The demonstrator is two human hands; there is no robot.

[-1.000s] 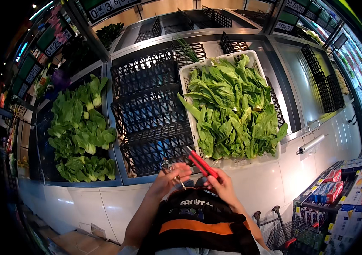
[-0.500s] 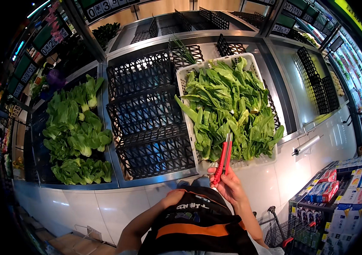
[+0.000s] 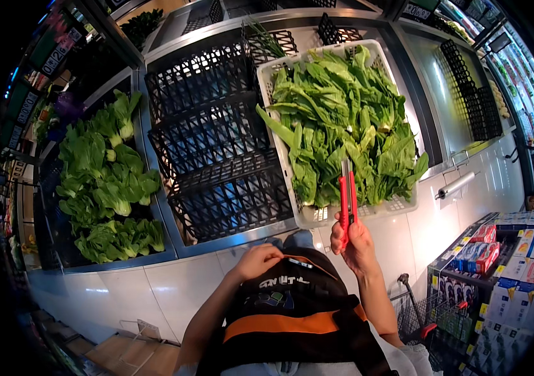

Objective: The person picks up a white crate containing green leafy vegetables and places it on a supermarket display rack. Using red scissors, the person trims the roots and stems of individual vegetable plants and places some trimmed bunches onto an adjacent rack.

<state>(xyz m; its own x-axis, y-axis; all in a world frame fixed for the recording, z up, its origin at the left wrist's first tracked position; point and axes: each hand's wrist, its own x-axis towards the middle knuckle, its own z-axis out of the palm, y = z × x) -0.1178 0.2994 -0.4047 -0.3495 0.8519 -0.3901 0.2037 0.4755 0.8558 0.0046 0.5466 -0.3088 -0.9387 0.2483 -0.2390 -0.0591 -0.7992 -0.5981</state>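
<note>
In my right hand (image 3: 356, 243) I hold a red utility knife (image 3: 348, 200) upright, with its metal end pointing away from me. Its tip overlaps the near part of a heap of leafy green lettuce (image 3: 336, 119). The heap fills a white perforated plastic crate (image 3: 318, 217), and a few leaves hang over the crate's rim. My left hand (image 3: 259, 261) is at the upper edge of my black and orange apron (image 3: 292, 301). Its fingers are bent and drawn together there, seemingly gripping the cloth edge.
Black lattice racks (image 3: 216, 156) stand left of the crate in a metal-edged display. Bok choy (image 3: 113, 182) lies farther left. A plastic film roll (image 3: 458, 185) hangs on the counter front at right. A shopping cart (image 3: 414, 313) and stacked boxed goods (image 3: 511, 282) stand at lower right.
My right hand has moved right and forward with the knife, which is now more upright. My left hand has shifted up along the apron's edge. The view has tilted slightly.
</note>
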